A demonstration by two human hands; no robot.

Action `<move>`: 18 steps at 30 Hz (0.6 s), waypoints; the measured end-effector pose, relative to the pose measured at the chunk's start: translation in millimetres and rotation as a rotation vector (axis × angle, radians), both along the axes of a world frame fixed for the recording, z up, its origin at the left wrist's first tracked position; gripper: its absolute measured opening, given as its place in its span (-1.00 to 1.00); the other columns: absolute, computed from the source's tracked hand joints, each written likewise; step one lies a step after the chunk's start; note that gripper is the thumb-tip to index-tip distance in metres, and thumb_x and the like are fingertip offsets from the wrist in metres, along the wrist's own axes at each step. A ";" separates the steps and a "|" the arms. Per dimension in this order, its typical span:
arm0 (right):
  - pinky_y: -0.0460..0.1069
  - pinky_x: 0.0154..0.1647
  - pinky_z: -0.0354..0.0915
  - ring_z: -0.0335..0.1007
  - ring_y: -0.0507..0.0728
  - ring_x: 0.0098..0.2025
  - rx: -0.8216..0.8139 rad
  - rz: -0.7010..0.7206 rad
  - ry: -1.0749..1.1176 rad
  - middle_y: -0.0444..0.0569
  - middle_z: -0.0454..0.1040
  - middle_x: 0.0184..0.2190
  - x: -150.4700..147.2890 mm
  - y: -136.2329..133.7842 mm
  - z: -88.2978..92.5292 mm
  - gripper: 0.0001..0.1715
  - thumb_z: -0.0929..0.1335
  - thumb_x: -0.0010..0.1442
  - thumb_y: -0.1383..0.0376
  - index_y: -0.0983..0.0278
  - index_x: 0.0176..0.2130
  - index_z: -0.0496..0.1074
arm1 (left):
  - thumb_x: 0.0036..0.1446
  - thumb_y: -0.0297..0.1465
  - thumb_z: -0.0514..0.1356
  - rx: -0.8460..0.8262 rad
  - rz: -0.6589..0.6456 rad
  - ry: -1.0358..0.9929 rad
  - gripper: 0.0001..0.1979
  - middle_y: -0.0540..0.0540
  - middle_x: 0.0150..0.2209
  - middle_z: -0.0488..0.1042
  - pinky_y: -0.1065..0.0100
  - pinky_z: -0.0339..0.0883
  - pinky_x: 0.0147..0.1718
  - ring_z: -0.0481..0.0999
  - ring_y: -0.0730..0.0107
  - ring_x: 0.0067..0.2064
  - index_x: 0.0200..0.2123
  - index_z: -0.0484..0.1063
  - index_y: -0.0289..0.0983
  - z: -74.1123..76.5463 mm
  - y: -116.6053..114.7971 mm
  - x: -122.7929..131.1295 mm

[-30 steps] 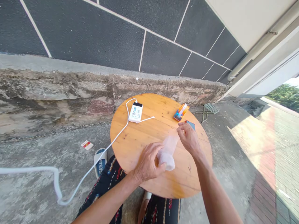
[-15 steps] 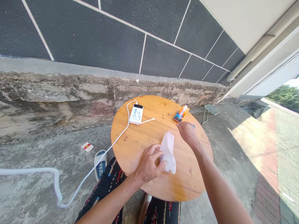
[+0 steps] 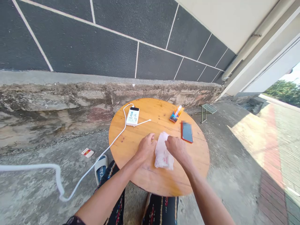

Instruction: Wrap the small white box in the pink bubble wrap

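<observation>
A soft, whitish packet [image 3: 161, 156] with faint reddish print lies flattened on the round wooden table [image 3: 150, 182]. At its upper left edge is my left hand [image 3: 146, 146], fingers curled in a pinch against it. My right hand [image 3: 177, 148] is closed over its upper right side, fingertips bent down on it. What exactly lies between the fingertips of each hand is partly hidden. Just beyond my right hand rests a phone [image 3: 187, 132] with a red edge, screen up.
A white power bank [image 3: 132, 116] with a white cable [image 3: 119, 137] sits at the table's far left. Farther right is an orange and blue box [image 3: 176, 113]. A folding stool [image 3: 206, 111] stands past the table. The rough stone wall base [image 3: 93, 103] runs behind.
My right hand has left the phone, which now lies uncovered, and come to the packet. The packet has flattened and turned print up. My left hand has shifted up its left edge and closed.
</observation>
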State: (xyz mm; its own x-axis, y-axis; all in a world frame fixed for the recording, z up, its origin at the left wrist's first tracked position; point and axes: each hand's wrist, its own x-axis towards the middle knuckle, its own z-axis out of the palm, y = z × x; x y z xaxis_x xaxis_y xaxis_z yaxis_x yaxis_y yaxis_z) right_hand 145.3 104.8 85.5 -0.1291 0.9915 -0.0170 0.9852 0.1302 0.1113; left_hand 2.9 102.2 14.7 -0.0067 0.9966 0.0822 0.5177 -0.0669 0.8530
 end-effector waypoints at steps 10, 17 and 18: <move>-0.11 -0.53 0.02 0.30 0.05 -0.52 0.143 -0.115 0.663 -0.11 0.36 -0.60 78.9 -11.6 -40.9 -0.67 0.15 0.19 0.24 0.26 -0.54 0.25 | -0.01 -0.53 0.05 -0.039 -0.065 0.079 -0.53 -0.02 -0.44 0.50 0.44 0.26 -0.40 0.47 0.39 -0.36 0.04 0.30 -0.32 -1.2 38.2 17.3; -0.10 -0.50 0.10 0.28 0.04 -0.55 0.119 -0.131 0.861 -0.13 0.33 -0.65 94.2 -12.0 -75.9 -0.60 0.12 0.21 0.18 0.26 -0.57 0.23 | 0.06 -0.38 0.09 -0.011 -0.042 0.154 -0.64 -0.02 -0.42 0.48 0.42 0.25 -0.36 0.46 0.37 -0.34 -0.03 0.35 -0.29 16.0 31.7 9.7; -0.10 -0.50 0.11 0.28 0.05 -0.55 0.123 -0.134 0.876 -0.12 0.35 -0.64 94.8 -13.0 -75.4 -0.57 0.10 0.23 0.16 0.26 -0.56 0.25 | 0.06 -0.30 0.12 -0.004 -0.032 0.175 -0.68 -0.04 -0.38 0.49 0.41 0.26 -0.35 0.47 0.34 -0.31 -0.11 0.39 -0.28 20.6 28.1 9.6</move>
State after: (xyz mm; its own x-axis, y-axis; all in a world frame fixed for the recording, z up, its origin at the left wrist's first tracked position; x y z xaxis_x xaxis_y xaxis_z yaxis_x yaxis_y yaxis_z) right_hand 240.1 91.8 10.1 0.0712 0.9875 0.1405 0.7293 0.0446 -0.6827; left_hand 12.5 130.3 35.3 0.0393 0.9964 0.0753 0.6557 -0.0826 0.7505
